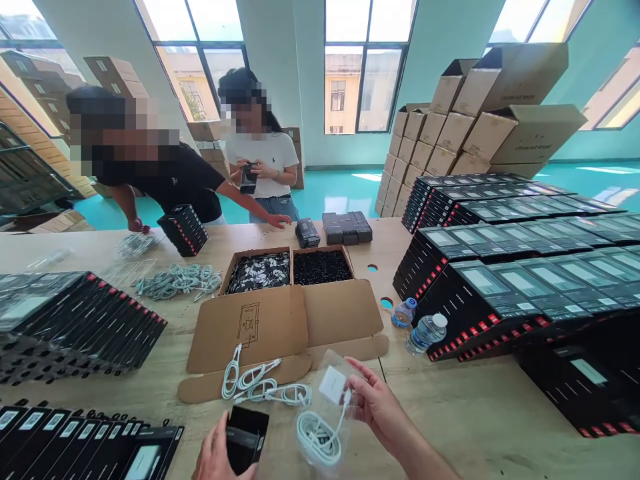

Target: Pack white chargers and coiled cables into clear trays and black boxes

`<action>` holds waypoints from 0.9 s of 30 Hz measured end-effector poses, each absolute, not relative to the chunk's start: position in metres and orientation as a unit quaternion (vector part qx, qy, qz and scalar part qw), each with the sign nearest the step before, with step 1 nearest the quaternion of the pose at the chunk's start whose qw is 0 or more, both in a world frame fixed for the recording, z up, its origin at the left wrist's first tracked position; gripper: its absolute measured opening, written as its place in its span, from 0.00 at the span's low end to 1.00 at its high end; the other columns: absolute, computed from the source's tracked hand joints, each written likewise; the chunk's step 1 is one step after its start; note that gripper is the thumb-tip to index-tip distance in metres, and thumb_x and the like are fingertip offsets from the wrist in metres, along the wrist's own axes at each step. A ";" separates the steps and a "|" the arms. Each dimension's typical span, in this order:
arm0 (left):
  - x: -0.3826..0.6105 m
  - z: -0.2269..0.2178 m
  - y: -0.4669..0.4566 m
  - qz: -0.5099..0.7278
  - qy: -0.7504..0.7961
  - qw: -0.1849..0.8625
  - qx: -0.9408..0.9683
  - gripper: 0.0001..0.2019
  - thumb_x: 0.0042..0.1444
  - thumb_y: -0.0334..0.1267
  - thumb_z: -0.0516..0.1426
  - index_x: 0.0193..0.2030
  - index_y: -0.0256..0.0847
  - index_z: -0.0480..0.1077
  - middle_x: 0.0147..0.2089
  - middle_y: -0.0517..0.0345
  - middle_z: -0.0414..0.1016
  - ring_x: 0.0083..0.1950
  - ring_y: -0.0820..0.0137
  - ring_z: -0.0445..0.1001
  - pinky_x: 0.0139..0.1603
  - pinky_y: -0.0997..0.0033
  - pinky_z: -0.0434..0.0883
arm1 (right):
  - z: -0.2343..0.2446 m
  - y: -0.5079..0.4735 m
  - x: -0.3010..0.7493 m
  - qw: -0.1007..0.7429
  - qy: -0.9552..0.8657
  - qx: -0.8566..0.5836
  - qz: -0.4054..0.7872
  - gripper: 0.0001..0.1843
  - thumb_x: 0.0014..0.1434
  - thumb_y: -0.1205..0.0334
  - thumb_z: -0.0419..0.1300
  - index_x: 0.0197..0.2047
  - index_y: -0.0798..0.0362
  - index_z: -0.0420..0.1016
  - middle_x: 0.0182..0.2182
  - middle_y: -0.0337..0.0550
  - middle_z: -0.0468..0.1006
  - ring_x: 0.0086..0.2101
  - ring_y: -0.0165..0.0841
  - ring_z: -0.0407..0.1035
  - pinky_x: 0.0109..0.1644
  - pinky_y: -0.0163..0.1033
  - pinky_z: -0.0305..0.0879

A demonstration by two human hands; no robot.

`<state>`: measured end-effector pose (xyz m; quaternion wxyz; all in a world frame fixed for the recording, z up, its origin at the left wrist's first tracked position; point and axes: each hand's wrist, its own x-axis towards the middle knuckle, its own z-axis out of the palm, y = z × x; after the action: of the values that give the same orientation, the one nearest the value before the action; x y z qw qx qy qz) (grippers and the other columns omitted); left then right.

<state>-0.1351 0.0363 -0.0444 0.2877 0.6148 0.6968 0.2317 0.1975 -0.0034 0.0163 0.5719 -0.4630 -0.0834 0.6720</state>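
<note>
Worktop (pixel 465 413) lies under both of the person's hands, and I can see that each has something in it. The left hand (pixel 215 455) is curled around a black box (pixel 245 437), thumb on the near side and fingers on the outer side, spread just as wide as the box; its top looks open. The right hand (pixel 369 395) has its thumb and fingers pinched nearly together on the edge of a clear pack (pixel 345 365). Through the plastic I make out a white charger (pixel 332 385) and, below it, a coiled white cable (pixel 319 439).

Just beyond the hands, more cables (pixel 267 385) lie loose, partly on the cardboard flaps (pixel 273 333) of an open carton. Past those flaps, the carton has two sections: black-and-silver pieces (pixel 260 272) on the left, small black pieces (pixel 320 267) on the right. Further off to the left of the hands sits a tangle of cables (pixel 181 281); nearer on that side are rows of boxed goods (pixel 90 327).

Beyond the right hand, two bottles (pixel 424 335) stand against large stacks of boxes (pixel 505 283). Across from the hands, a co-worker in black (pixel 155 180) leans with one arm stretched out, beside another in white (pixel 270 153), who holds a dark box (pixel 249 179).
</note>
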 end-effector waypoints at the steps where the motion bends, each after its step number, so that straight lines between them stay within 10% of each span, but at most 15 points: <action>1: -0.120 -0.030 0.035 0.246 0.675 0.281 0.636 0.47 0.34 0.45 0.64 0.65 0.35 0.60 0.65 0.28 0.67 0.70 0.34 0.64 0.70 0.39 0.61 | 0.023 0.001 0.192 0.589 -0.082 -0.452 0.665 0.46 0.41 0.47 0.78 0.61 0.49 0.68 0.35 0.39 0.81 0.32 0.35 0.78 0.35 0.40 0.74; 10: -0.045 0.016 0.018 0.355 0.569 0.255 0.696 0.48 0.38 0.31 0.63 0.72 0.45 0.59 0.72 0.40 0.64 0.70 0.38 0.62 0.72 0.44 0.54 | 0.036 0.042 0.148 0.705 -0.198 -0.472 0.491 0.40 0.50 0.38 0.72 0.61 0.51 0.75 0.35 0.40 0.78 0.37 0.34 0.74 0.41 0.40 0.76; 18: -0.061 0.005 0.026 0.266 0.539 0.168 0.781 0.51 0.40 0.30 0.62 0.75 0.37 0.53 0.72 0.34 0.64 0.72 0.39 0.61 0.69 0.40 0.62 | 0.024 0.018 0.168 0.644 -0.236 -0.518 0.512 0.40 0.48 0.37 0.73 0.58 0.52 0.80 0.33 0.43 0.80 0.34 0.37 0.74 0.37 0.42 0.78; 27: -0.061 -0.037 0.019 0.340 0.517 0.187 0.763 0.48 0.50 0.38 0.63 0.77 0.49 0.49 0.74 0.42 0.62 0.73 0.44 0.62 0.70 0.41 0.66 | 0.045 0.007 0.179 0.542 -0.492 -0.524 0.436 0.26 0.62 0.45 0.64 0.61 0.43 0.78 0.38 0.47 0.77 0.35 0.36 0.72 0.30 0.34 0.74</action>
<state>-0.0606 0.0186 -0.0371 0.1871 0.7630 0.5169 0.3401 0.1785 0.0068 0.0454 0.5416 -0.5237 -0.4924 0.4359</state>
